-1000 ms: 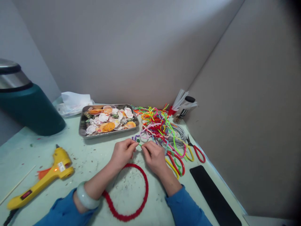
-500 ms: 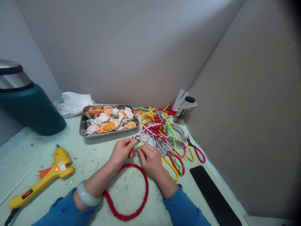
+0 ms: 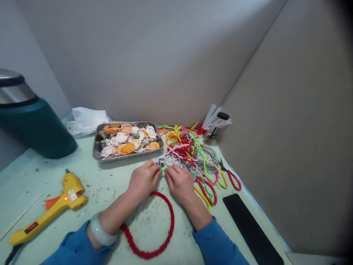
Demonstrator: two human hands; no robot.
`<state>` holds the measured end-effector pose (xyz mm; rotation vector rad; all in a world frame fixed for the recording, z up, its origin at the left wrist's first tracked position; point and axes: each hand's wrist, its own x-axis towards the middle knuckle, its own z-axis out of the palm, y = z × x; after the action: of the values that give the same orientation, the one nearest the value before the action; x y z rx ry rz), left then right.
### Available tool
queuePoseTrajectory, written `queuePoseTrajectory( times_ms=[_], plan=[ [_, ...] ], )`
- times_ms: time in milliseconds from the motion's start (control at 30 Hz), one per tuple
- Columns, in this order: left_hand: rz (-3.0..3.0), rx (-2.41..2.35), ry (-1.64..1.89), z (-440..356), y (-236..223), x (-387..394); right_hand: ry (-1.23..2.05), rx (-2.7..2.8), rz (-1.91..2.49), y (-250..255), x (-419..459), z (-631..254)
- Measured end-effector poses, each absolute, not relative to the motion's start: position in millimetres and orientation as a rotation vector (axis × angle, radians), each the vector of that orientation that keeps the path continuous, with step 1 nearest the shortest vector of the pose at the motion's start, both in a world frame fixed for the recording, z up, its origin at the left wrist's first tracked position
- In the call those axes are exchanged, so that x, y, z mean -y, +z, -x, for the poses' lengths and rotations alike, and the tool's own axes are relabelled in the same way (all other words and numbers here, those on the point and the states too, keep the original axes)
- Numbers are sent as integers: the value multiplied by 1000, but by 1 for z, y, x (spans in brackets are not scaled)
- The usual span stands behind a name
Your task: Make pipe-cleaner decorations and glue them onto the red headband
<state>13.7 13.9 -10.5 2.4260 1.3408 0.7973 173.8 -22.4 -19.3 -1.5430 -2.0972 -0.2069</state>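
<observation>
The red loop [image 3: 172,221] is fuzzy and matt, while the tray [image 3: 129,158] is smooth, shiny metal. The bottle [image 3: 33,129] has a matt body under a satin metal collar [image 3: 16,94] — the glue gun [image 3: 55,209] looks smooth plastic, the bangle [image 3: 100,232] polished and glossy, the sleeves [image 3: 217,241] matt cloth.

Open desk [image 3: 106,193] is stretching between the glue gun [image 3: 72,182] and the left hand [image 3: 143,180], while a tray [image 3: 129,156] is blocking the way beyond, pipe cleaners [image 3: 183,145] and scissors [image 3: 215,198] are crowding the right hand [image 3: 180,184], and a red loop [image 3: 172,221] is occupying the gap between forearms [image 3: 117,211].
</observation>
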Motion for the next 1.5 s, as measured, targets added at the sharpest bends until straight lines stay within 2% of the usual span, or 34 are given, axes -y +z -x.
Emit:
queuePoseTrajectory(
  times_ms=[567,833,1100,1367,1500],
  plan=[
    [-2325,-1195,790,-15,-9,-15,37,1801,1494,-28,19,-177],
    [-1703,-1262,902,-18,-12,-21,119,1867,1446,-24,21,-175],
    [-1164,-1096,943,-23,-16,-19,111,2045,1373,-15,27,-159],
    [-1184,-1097,819,-20,-15,-24,89,1989,1422,-22,25,-167],
    [-1431,-1219,840,-16,-17,-28,22,2032,1446,-22,22,-173]
  ],
)
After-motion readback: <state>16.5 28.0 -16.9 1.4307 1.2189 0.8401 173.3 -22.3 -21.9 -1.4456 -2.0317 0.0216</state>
